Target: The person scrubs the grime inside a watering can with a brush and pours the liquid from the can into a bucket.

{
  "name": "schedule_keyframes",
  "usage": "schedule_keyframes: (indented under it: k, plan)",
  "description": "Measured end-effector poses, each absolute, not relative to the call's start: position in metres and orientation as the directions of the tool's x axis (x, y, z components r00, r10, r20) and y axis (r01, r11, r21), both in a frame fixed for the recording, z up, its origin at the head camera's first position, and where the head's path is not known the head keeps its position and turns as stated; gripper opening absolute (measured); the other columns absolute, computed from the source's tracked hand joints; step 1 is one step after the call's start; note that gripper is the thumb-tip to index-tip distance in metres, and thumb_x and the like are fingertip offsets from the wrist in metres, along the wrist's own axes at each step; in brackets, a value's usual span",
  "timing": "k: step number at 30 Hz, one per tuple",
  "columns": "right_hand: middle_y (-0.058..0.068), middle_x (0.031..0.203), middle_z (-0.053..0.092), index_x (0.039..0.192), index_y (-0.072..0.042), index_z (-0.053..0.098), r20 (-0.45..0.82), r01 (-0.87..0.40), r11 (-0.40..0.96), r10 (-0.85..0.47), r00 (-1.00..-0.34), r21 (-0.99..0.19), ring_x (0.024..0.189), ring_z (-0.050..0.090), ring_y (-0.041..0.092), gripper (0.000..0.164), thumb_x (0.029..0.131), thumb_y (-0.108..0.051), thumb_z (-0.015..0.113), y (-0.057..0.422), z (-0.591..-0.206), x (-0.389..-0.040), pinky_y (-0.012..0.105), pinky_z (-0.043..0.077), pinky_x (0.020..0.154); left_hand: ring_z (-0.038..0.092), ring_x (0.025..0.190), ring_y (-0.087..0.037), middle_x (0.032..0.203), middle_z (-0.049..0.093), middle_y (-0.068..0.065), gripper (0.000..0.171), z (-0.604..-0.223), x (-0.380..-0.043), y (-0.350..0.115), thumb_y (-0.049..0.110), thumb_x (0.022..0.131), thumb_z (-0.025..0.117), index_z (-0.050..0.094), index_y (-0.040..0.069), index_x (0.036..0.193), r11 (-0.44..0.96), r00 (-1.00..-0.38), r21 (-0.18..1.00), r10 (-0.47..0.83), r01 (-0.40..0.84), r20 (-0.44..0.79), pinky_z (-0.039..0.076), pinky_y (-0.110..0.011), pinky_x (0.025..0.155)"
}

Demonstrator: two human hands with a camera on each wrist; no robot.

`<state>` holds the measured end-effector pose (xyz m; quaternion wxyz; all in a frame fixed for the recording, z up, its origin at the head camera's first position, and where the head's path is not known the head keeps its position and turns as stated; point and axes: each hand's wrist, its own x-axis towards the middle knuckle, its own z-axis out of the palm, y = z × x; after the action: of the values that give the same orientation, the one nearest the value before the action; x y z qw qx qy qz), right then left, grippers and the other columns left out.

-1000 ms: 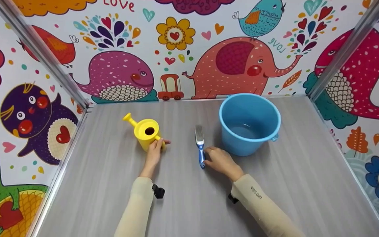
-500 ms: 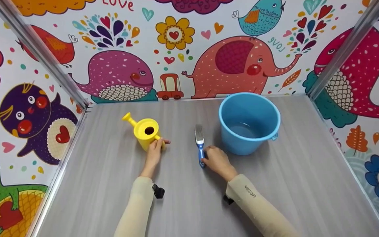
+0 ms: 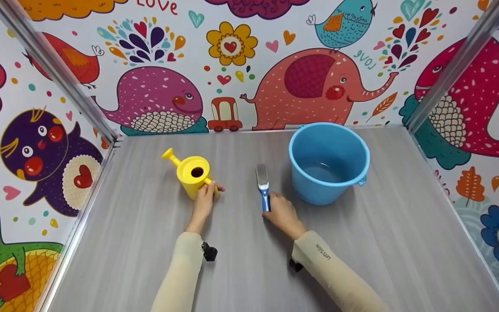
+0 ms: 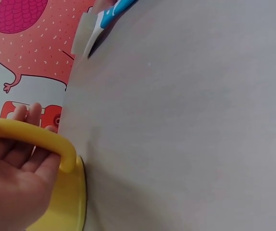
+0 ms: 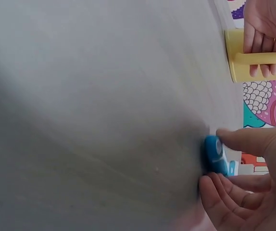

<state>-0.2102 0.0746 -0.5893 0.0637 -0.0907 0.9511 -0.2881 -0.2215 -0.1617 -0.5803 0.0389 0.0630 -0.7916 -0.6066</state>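
Observation:
A yellow watering can [image 3: 187, 174] stands upright on the left of the table, its spout pointing back and left. My left hand [image 3: 205, 197] holds its handle [image 4: 37, 135], with fingers passed through the loop, as the left wrist view shows. Right of the can is a brush [image 3: 263, 187] with a blue and white handle and a pale grey head, lying lengthwise. My right hand [image 3: 282, 212] pinches the handle's near end. In the right wrist view the thumb [image 5: 244, 140] is on one side of the blue handle end [image 5: 213, 153] and the fingers are on the other.
A light blue bucket [image 3: 321, 193] stands upright at the back right, close beyond my right hand. Nothing but its bare bottom shows inside. Walls with printed cartoon animals and metal corner posts [image 3: 457, 60] bound the grey table [image 3: 241, 268].
My right hand has moved slightly left and closed its thumb and fingers on the brush's handle, now covering its near end. The left hand, watering can and bucket have stayed in place.

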Motion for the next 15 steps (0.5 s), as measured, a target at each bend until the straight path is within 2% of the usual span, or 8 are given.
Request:
schedule_keyframes:
  k: [5,10,12,15]
  plan:
    - [0.021,0.108,0.064,0.123,0.008,0.056,-0.133,-0.044,0.751,-0.175,-0.976,-0.658,0.096,0.064,0.031,0.051,0.078,-0.004,0.077,0.08,-0.591,-0.212,0.048,0.054,0.087,0.06,0.099,-0.037,0.1,0.069,-0.026,0.041,-0.579,-0.222,-0.159,0.019,0.108,0.037,0.065,-0.009,0.097,0.257,-0.985,0.964,-0.167,-0.073,-0.03,0.044,-0.031,0.085]
    - [0.013,0.093,0.062,0.113,0.009,0.058,-0.246,0.106,0.589,-0.163,-0.956,-0.801,0.081,0.057,0.021,0.042,0.075,-0.001,0.073,0.088,-0.591,-0.211,0.034,0.051,0.07,0.063,0.095,-0.037,0.091,0.07,-0.022,0.037,-0.579,-0.226,-0.158,0.015,0.105,0.039,0.065,-0.008,0.09,0.233,-0.981,0.969,-0.191,-0.079,-0.034,0.045,-0.026,0.081]
    - [0.011,0.091,0.06,0.113,0.009,0.058,-0.296,0.181,0.497,-0.161,-0.942,-0.849,0.078,0.054,0.018,0.04,0.076,-0.001,0.07,0.091,-0.59,-0.21,0.028,0.047,0.065,0.066,0.089,-0.03,0.086,0.07,-0.018,0.036,-0.58,-0.228,-0.158,0.013,0.104,0.04,0.065,-0.007,0.088,0.212,-0.978,0.974,-0.203,-0.082,-0.038,0.046,-0.025,0.08]
    - [0.013,0.098,0.062,0.12,0.011,0.058,-0.345,0.269,0.366,-0.162,-0.924,-0.891,0.081,0.055,0.017,0.044,0.08,-0.001,0.069,0.093,-0.586,-0.207,0.025,0.048,0.066,0.064,0.076,-0.016,0.075,0.068,-0.007,0.033,-0.582,-0.231,-0.157,0.01,0.101,0.042,0.065,-0.005,0.084,0.162,-0.971,0.983,-0.234,-0.09,-0.051,0.045,-0.022,0.075]
